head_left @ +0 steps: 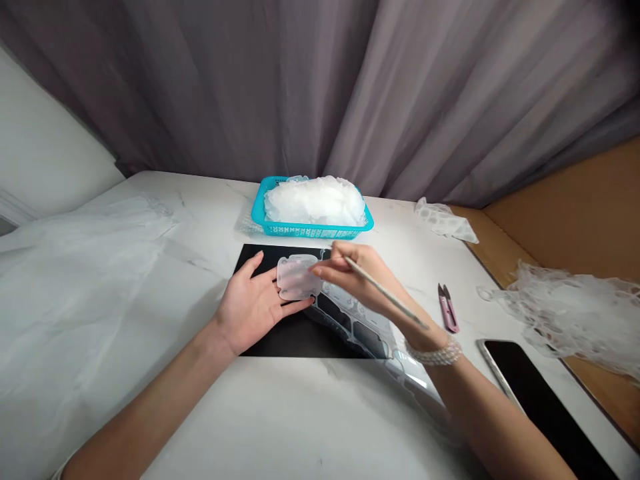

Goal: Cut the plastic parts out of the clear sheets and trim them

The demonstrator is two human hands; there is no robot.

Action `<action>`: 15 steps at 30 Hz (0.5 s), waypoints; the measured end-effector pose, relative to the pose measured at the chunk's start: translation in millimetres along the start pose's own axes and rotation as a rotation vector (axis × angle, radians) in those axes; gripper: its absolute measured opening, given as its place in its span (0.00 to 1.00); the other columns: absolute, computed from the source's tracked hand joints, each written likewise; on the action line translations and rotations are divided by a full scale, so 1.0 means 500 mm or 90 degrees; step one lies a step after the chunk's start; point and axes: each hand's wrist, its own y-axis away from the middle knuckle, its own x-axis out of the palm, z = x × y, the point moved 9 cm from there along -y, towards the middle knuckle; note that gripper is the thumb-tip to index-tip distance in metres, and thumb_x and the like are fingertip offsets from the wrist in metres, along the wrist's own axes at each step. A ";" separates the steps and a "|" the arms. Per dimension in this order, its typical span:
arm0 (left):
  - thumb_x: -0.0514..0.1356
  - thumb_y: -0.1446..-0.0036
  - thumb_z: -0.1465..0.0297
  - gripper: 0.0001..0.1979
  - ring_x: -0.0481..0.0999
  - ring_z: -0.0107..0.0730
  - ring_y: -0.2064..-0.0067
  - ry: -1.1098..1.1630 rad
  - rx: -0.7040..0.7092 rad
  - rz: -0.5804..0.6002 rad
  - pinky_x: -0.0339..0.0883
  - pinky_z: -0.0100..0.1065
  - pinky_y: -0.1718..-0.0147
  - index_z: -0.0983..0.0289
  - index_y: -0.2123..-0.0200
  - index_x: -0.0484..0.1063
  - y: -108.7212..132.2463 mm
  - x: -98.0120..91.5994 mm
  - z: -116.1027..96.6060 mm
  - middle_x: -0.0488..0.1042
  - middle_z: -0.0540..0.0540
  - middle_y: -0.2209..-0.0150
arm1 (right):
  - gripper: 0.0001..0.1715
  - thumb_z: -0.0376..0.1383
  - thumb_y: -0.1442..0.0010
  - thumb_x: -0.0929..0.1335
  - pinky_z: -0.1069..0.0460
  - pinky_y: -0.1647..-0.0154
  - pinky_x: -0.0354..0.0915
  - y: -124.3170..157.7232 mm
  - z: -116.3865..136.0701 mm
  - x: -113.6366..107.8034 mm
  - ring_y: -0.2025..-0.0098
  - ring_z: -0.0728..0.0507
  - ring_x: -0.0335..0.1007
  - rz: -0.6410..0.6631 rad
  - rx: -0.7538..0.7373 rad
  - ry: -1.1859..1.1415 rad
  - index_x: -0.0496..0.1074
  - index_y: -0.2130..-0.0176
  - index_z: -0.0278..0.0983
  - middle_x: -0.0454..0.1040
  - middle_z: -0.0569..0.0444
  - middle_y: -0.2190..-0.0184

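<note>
Pressing translucent rounded-square plastic piece (297, 280) onto black mat (280, 340) under flat, open left hand (250, 303); pinching thin rod (385, 291) in right hand (363, 280), tip at piece, shaft slanting back over wrist.

Bare forearms, right hand (365, 280) with white pearl wrist bracelet (434, 353)

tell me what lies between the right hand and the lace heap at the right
The pink thread snips lie there on the white table, in the head view.

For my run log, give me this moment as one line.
left hand: flat on black mat, touching translucent piece | right hand: holding thin stick, tip at piece
</note>
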 end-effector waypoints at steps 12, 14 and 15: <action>0.48 0.34 0.51 0.35 0.69 0.59 0.37 0.014 -0.018 0.042 0.63 0.58 0.40 0.73 0.36 0.63 -0.002 0.005 0.009 0.70 0.71 0.39 | 0.26 0.38 0.49 0.76 0.46 0.60 0.72 -0.012 -0.083 0.009 0.68 0.48 0.67 0.016 0.154 -0.350 0.54 0.75 0.40 0.64 0.60 0.75; 0.48 0.34 0.51 0.35 0.68 0.59 0.37 0.013 -0.024 0.044 0.63 0.58 0.40 0.73 0.36 0.63 0.000 0.007 0.011 0.70 0.71 0.39 | 0.27 0.38 0.50 0.77 0.48 0.63 0.71 -0.010 -0.082 0.018 0.71 0.50 0.63 0.021 0.167 -0.366 0.54 0.76 0.40 0.60 0.62 0.76; 0.48 0.34 0.50 0.35 0.68 0.59 0.37 0.011 -0.027 0.047 0.63 0.58 0.40 0.72 0.37 0.64 0.000 0.009 0.012 0.69 0.70 0.39 | 0.27 0.37 0.51 0.77 0.49 0.64 0.71 -0.010 -0.082 0.021 0.71 0.50 0.60 0.023 0.173 -0.371 0.54 0.76 0.40 0.58 0.63 0.76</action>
